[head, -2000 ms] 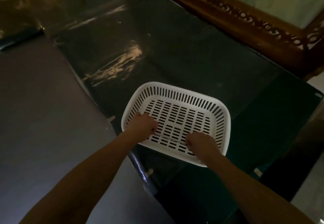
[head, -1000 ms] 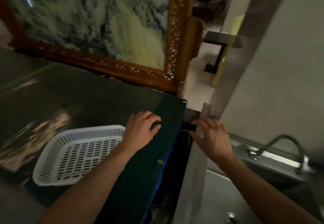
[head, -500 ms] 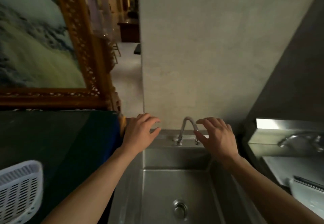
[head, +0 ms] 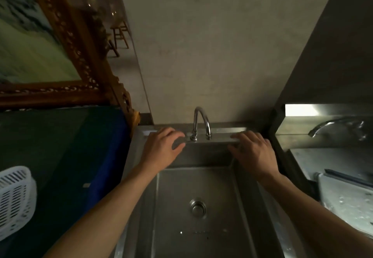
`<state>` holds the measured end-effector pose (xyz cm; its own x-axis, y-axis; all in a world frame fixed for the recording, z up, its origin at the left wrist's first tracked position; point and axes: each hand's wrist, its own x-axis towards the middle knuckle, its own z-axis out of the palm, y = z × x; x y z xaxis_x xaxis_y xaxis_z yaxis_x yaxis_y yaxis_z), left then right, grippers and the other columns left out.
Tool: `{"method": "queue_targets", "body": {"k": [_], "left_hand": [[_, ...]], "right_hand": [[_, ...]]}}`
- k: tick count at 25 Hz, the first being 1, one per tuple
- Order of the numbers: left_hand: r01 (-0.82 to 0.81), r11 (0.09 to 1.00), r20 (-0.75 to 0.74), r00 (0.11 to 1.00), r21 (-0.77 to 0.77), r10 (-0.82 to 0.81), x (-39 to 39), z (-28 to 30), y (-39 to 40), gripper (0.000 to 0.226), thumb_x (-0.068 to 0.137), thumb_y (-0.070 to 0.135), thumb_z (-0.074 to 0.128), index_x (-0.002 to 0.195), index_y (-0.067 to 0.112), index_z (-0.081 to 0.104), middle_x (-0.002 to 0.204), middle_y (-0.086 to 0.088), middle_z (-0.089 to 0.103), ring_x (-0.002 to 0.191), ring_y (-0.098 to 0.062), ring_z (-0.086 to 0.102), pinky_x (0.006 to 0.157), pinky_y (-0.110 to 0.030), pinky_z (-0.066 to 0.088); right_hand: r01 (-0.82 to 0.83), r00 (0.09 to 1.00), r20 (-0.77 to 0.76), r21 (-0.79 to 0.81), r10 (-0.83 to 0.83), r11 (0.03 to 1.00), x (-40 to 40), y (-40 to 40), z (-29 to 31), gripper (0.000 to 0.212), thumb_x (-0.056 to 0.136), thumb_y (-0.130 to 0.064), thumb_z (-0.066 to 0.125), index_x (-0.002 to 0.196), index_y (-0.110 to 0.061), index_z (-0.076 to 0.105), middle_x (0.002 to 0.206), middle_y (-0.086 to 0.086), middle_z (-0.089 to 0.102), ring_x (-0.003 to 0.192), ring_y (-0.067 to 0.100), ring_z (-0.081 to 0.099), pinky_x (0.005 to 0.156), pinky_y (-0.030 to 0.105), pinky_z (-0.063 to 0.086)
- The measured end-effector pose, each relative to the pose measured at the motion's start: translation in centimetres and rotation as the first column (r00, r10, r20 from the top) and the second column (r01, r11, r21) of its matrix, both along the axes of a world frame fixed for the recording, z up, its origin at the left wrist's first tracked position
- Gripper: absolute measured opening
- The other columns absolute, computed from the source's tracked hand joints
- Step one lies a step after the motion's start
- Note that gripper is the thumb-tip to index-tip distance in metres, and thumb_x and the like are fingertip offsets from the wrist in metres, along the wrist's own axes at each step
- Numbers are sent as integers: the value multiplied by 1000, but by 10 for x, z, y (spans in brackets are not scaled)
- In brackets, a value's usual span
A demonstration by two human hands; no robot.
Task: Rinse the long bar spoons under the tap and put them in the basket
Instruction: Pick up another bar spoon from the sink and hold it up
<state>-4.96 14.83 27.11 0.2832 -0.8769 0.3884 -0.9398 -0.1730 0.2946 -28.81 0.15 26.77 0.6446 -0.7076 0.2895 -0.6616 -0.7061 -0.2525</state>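
A curved chrome tap [head: 199, 122] rises at the back of a steel sink [head: 201, 227] with a round drain [head: 197, 207]. No water runs from it. My left hand [head: 161, 148] hovers just left of the tap base, fingers spread and holding nothing. My right hand [head: 252, 150] is at the sink's back right rim, fingers apart and holding nothing. The white slotted basket [head: 14, 199] sits on the dark counter at the far left, partly cut off by the frame. No bar spoons are visible.
A dark green counter [head: 60, 146] with a blue edge lies left of the sink. A carved wooden picture frame [head: 84, 60] stands behind it. A plain wall backs the sink. At right is a steel unit [head: 333, 146] with a metal tray [head: 347, 197].
The view has swung from the basket on the counter to the sink. Both hands left the basket and now hover on either side of the tap, spread wider than half a second ago.
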Motion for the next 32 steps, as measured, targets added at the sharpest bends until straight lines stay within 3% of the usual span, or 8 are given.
{"method": "queue_targets", "body": {"k": [9, 15, 24, 28, 32], "left_hand": [[30, 972, -191, 981, 232, 16, 6, -142, 11, 23, 80, 30, 71, 101, 20, 71, 97, -2, 69, 92, -25, 66, 80, -43, 52], [56, 880, -243, 968, 472, 69, -5, -262, 32, 24, 81, 35, 69, 102, 24, 70, 104, 2, 69, 100, -23, 63, 87, -40, 49], [119, 695, -256, 962, 709, 97, -33, -426, 55, 27, 85, 38, 64, 110, 29, 66, 115, 4, 64, 110, -20, 56, 92, -38, 44], [92, 647, -199, 975, 757, 94, -43, -472, 67, 25, 85, 38, 64, 109, 29, 66, 113, 2, 65, 108, -21, 56, 89, -38, 43], [80, 630, -161, 984, 773, 72, -50, -501, 71, 27, 85, 37, 61, 110, 26, 63, 115, 0, 62, 111, -25, 54, 89, -39, 43]], "right_hand": [[9, 994, -106, 242, 17, 970, -2, 13, -142, 34, 88, -40, 61, 119, -27, 61, 115, 4, 64, 101, 30, 61, 79, 42, 51], [-18, 959, -257, 380, 124, 925, -5, 29, -259, 35, 85, -36, 67, 117, -21, 63, 113, 9, 65, 102, 34, 61, 79, 41, 47], [33, 809, -513, 528, 287, 849, -16, 41, -399, 37, 91, -38, 58, 127, -28, 60, 127, 5, 61, 114, 32, 57, 86, 40, 45], [68, 753, -584, 530, 305, 845, -21, 45, -437, 35, 96, -36, 50, 129, -30, 57, 131, 7, 61, 111, 31, 60, 81, 35, 46], [91, 666, -652, 553, 362, 828, -25, 45, -465, 36, 98, -31, 46, 134, -25, 52, 137, 8, 56, 117, 31, 59, 90, 37, 47]]}}
